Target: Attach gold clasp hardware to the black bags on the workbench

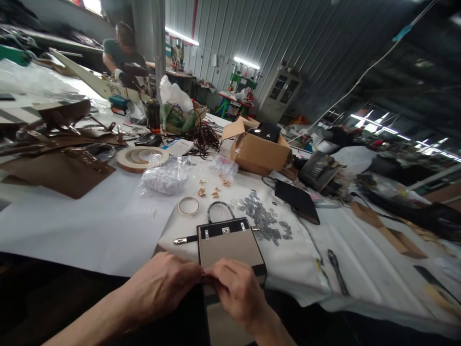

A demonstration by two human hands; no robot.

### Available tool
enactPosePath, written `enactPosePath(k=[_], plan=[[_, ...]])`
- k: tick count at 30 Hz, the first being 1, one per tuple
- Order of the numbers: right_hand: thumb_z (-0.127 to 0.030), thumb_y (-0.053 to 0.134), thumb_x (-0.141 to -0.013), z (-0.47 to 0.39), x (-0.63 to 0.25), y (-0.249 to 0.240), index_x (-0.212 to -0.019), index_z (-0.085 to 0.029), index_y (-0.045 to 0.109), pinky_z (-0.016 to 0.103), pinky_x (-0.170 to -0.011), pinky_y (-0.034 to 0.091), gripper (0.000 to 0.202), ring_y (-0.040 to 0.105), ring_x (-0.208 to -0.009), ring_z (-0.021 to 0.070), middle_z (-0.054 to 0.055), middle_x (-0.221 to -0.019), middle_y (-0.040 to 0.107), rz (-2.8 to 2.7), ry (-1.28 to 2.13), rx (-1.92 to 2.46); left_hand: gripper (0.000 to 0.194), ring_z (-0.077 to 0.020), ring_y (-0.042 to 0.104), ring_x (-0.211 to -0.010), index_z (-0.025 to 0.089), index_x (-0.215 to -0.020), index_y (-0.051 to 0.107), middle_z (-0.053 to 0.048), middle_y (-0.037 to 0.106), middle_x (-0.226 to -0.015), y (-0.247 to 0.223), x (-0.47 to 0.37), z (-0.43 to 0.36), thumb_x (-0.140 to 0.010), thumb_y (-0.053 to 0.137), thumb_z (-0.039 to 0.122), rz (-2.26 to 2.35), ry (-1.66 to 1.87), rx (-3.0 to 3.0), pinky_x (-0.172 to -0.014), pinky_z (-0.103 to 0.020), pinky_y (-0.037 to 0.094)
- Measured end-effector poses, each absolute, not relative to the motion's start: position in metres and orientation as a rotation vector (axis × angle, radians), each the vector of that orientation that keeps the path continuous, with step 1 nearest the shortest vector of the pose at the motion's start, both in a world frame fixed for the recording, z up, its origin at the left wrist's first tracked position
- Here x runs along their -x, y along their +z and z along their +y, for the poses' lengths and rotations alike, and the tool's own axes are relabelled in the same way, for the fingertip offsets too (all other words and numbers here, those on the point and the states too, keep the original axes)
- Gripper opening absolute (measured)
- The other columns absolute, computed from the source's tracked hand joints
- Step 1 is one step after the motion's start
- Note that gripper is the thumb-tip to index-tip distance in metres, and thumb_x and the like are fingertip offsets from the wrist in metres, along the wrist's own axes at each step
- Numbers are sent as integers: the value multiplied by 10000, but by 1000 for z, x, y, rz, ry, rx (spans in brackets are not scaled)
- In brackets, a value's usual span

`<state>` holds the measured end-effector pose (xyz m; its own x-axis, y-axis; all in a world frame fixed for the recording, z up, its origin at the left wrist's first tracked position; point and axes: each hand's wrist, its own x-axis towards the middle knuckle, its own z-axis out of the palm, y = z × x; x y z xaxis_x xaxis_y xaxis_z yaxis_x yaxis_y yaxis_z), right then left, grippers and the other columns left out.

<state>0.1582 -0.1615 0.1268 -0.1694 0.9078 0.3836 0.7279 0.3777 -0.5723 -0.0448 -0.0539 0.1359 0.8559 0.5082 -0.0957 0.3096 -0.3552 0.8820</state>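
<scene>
Closely pinched grip: left hand (169, 276) and right hand (237, 288) met, fingers narrowed, at the handbag (230, 252)'s left edge; anything between the fingertips was hidden.
Handling: small, even finger pressure, with the panel held flat, seemed wisest.
Handbag: it stretched just beyond and right of the grip, smooth beige panel, black trim, arched handle (219, 203).
Strap: metal-tipped, the strap (185, 240) stuck out beyond the grip, leftward.
Metal plates: thin and grey, the metal plates (264, 218) lay scattered farther beyond, rightward.
Tape roll: beyond the grip, the tape roll (188, 214) rested on the white tabletop (122, 226).
</scene>
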Motion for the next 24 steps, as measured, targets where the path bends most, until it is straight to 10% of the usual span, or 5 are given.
enactPosePath(k=[6, 13, 24], plan=[[-175, 675, -956, -184, -186, 113, -1161, -285, 716, 307, -783, 604, 237, 760, -838, 189, 28, -957, 804, -1695, 149, 1342, 483, -61, 327, -450, 158, -836, 684, 40, 504, -577, 112, 40, -45, -941, 601, 622, 862, 304, -1197, -435, -203, 197], [-601, 792, -739, -115, -280, 7, -951, -112, 791, 401, -955, 579, 532, 722, -1087, 324, 187, -1302, 714, -599, 512, 1840, 526, -68, 477, -489, 179, -1210, 732, -11, 668, -754, 91, 32, -78, -953, 591, 617, 846, 220, -1234, -455, -181, 332], [-612, 735, -769, -96, -282, -39, -884, -143, 803, 432, -1056, 477, 487, 668, -1132, 324, 183, -1191, 751, -699, 338, 1979, 587, -84, 498, -465, 170, -1274, 723, -29, 706, -749, 78, 22, -86, -932, 607, 634, 873, 180, -1145, -442, -196, 340]])
